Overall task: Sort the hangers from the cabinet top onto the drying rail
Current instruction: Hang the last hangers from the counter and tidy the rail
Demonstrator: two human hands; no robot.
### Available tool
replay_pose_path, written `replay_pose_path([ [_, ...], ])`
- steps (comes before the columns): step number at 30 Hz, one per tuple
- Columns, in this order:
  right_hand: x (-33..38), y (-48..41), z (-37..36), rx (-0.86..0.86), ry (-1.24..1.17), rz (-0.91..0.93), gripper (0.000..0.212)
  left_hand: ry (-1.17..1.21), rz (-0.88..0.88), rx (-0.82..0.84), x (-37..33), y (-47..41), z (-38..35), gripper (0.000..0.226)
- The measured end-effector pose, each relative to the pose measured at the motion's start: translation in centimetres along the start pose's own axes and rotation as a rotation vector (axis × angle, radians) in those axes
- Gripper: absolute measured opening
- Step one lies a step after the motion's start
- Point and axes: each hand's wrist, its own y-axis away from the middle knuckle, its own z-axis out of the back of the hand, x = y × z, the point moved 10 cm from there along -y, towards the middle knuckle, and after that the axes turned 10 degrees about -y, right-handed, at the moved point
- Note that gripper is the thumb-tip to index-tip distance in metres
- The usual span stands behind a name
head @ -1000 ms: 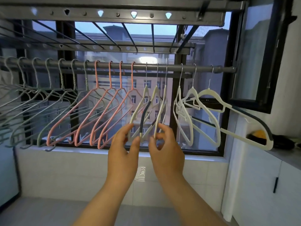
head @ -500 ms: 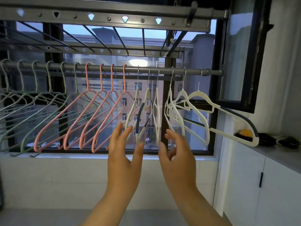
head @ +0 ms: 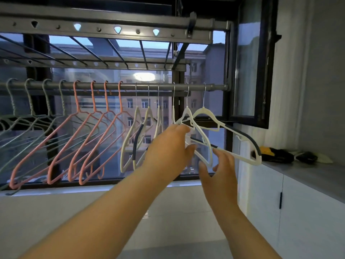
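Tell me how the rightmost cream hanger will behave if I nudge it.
The cream hanger probably swings freely, since only a thin wire hook holds it on the rail. Its slim open frame looks light, and likely stiff.

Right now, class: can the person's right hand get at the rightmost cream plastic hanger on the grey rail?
Probably yes: the right hand, open, is just beneath the rightmost cream plastic hanger, nothing between them.
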Motion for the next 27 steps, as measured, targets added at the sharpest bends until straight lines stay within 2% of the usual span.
replay_pose_path([
  [3, -0.5, -0.4, -0.9, 0.040, 0.005, -0.052, 0.038, -0.187, 0.009, 0.097, -0.4, -1.3, -1.3, 0.046],
  [7, 0.0, -0.8, -1.4, 0.034, -0.020, -0.001, 0.029, -0.296, -0.025, 0.141, -0.5, -1.3, -2.6, 0.044],
  [16, 0.9, -0.2, -2.7, 0.033, 0.049, 0.087, 0.031, -0.339, 0.014, 0.193, 1.3, -1.0, -3.2, 0.046],
  [27, 1.8, 0.3, -4.5, 0.103, 0.000, 0.089, 0.031, -0.334, 0.016, 0.124, 1.8, -0.7, -2.5, 0.042],
])
